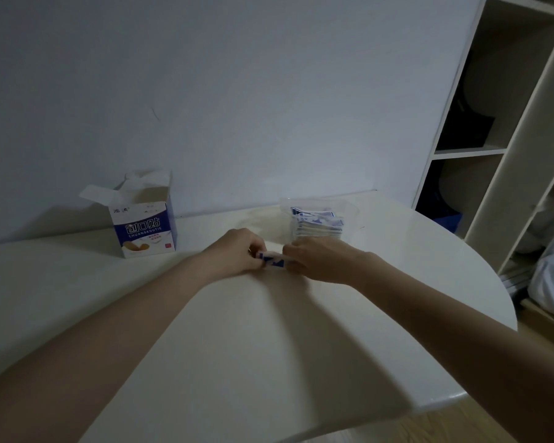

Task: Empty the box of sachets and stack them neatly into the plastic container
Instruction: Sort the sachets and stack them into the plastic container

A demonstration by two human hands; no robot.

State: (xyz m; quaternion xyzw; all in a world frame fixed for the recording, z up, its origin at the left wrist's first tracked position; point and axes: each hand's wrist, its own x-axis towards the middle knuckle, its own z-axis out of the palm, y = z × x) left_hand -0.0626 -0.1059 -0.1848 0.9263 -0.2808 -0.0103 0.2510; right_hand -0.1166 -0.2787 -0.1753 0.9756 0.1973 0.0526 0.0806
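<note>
Two bare hands at the middle of a white round worktop (237, 346), left hand (235, 251) and right hand (317, 260) each pinching one end of a small blue-and-white sachet bundle (273, 260). Just behind, a clear plastic container (349, 207) holding stacked blue-and-white sachets (315, 223). Further left, an opened blue-and-white cardboard box (144, 225), upright, flaps raised.

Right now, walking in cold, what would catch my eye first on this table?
Probably the two bare hands meeting mid-table: the left hand and the right hand together hold a small bundle of blue-and-white sachets. Just behind the right hand, a tall stack of sachets sits in a clear plastic container. Far left, near the wall, stands the opened blue-and-white box, flaps up.
</note>
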